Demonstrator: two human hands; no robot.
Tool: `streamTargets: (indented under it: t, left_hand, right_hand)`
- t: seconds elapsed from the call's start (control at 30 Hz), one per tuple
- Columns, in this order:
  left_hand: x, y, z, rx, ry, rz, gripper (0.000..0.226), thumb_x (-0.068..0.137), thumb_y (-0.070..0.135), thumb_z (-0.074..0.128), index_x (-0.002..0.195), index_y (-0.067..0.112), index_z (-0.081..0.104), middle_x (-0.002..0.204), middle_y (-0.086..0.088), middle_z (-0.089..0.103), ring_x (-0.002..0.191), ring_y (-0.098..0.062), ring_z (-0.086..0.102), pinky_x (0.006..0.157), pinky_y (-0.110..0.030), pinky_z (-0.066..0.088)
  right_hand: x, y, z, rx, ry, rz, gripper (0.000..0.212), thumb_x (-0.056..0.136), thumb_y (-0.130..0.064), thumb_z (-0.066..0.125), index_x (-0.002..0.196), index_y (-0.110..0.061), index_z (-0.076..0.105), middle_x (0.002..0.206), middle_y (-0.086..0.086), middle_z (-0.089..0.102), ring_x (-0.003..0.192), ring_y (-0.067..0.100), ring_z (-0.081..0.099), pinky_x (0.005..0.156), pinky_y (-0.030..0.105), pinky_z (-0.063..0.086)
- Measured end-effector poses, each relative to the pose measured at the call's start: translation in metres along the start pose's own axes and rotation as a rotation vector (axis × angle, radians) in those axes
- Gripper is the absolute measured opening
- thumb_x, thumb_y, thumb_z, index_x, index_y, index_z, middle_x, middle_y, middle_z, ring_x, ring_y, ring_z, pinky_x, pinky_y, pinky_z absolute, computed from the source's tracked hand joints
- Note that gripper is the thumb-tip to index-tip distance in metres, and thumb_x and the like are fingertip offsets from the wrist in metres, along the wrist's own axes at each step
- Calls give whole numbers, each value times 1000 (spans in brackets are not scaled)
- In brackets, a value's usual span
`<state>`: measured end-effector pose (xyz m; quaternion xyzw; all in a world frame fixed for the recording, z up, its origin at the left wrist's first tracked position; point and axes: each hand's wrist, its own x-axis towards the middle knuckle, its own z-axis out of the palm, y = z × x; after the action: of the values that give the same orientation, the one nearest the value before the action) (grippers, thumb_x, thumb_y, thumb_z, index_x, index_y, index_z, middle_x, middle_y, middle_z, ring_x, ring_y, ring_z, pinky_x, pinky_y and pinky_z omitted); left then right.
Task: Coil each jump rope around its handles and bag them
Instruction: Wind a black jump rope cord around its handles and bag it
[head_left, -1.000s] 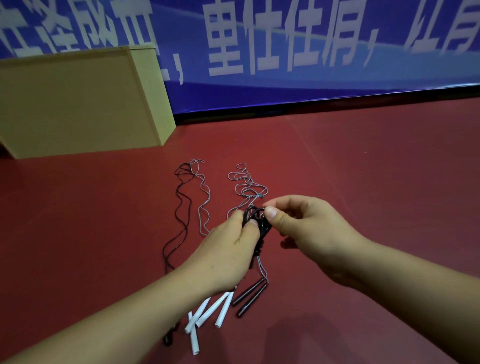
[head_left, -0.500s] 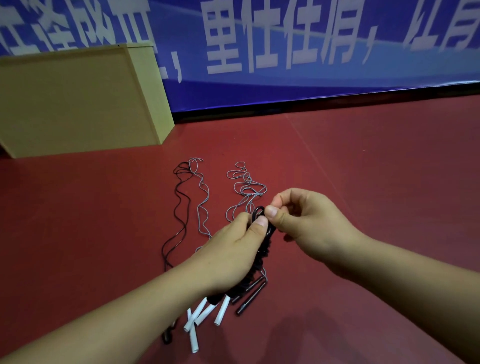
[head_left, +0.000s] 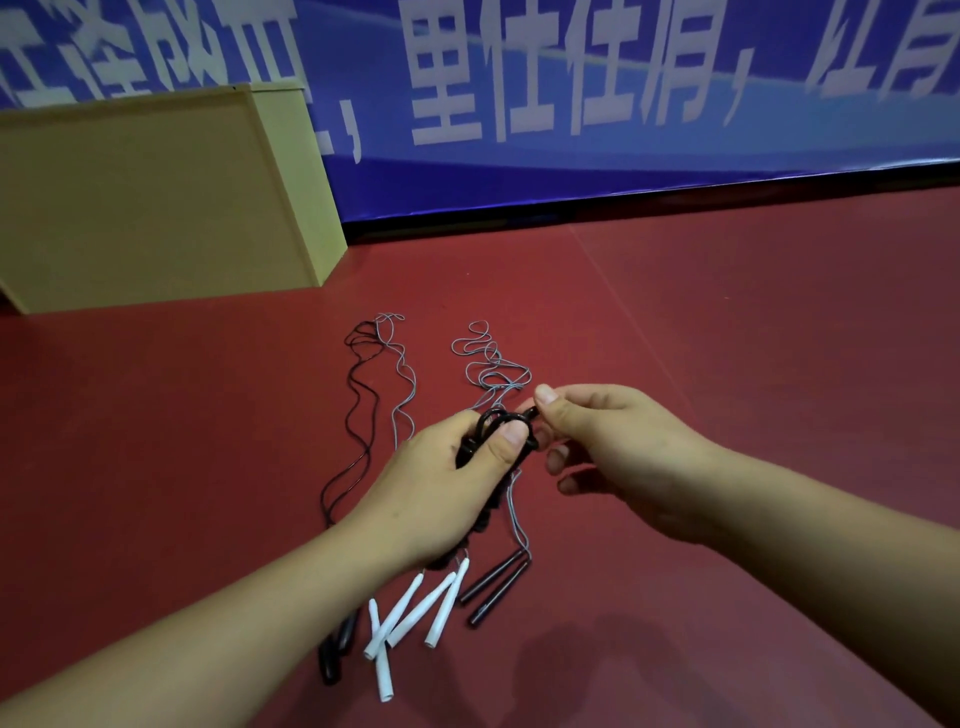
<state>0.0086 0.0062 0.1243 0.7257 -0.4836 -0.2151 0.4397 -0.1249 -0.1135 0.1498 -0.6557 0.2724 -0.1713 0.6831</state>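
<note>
Red floor (head_left: 727, 364); both hands (head_left: 519, 457) gripping black rope (head_left: 498, 418).

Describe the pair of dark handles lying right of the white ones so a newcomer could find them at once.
Start at the tan box against the blue banner, then come down the red floor past the loose ropes to the hands. Just below the left hand, the dark handles lie side by side, right of the white handles, joined to a grey cord.
</note>
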Motion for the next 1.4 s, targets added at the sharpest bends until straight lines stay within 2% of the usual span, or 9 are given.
streamTargets:
  t: [0.17,0.4,0.53,0.63,0.8,1.07,1.2,1.33,1.4]
  left_hand:
    - [1,-2,-4,51,41,-180,62,75,82,46,66,21,51,51,10,56,46,-14,54,55,-31,44]
    - [-27,-32,-51,139,148,-622,66,87,77,35,71,16,55,73,-2,61,69,-24,62,65,-28,47]
    - [-58,-57,-105,-70,288,-856,76,82,77,46,102,5,62,96,-14,68,80,-32,69,73,-39,54]
    - [-98,-65,-148,-193,281,-927,62,89,69,48,89,8,56,75,-14,58,57,-27,56,65,-42,53]
    - [-174,-96,-189,-378,378,-1017,60,91,68,47,92,9,57,83,-14,60,73,-30,59,72,-43,54]
    - [-289,-213,-137,-918,831,-1108,53,89,61,57,82,9,69,77,-8,71,68,-25,68,69,-32,53]
    - [-338,-259,-106,-1120,1034,-1168,51,94,52,53,109,7,74,102,-15,75,86,-30,72,75,-36,57]
    - [-372,-294,-69,-1235,1168,-1217,46,94,45,52,112,7,70,97,-16,75,85,-30,71,74,-35,56]
    - [-381,-316,-48,-1183,1218,-1268,67,75,56,64,126,12,63,108,-14,73,92,-32,72,80,-42,59]
  right_hand:
    - [8,0,3,-24,34,-52,28,95,-24,59,103,2,67,80,5,59,63,11,51,57,24,46]
    - [34,6,39,33,40,-38,18,100,-17,51,97,-11,68,79,2,67,59,11,55,54,24,43]
    - [45,22,83,-73,-55,-57,18,98,-21,54,93,-10,67,77,3,65,57,12,50,55,25,39]
    - [47,27,137,-118,-162,-74,22,98,-25,54,90,-9,67,75,3,64,56,13,51,56,26,39]
    - [34,47,235,-92,-339,-81,25,98,-28,55,88,-9,68,69,1,63,50,10,50,48,21,39]
    - [10,151,368,-330,-644,18,29,93,-33,61,75,-11,65,70,4,63,57,14,52,57,28,43]
    - [7,197,398,-598,-778,29,30,89,-40,65,77,-13,69,66,-2,65,61,14,57,67,34,50]
    - [-12,236,413,-817,-959,-11,24,90,-41,63,82,-19,68,66,-10,62,61,7,56,58,18,44]
    - [-18,247,410,-914,-1039,-42,20,92,-39,62,86,-20,67,69,-9,61,60,5,53,49,11,38]
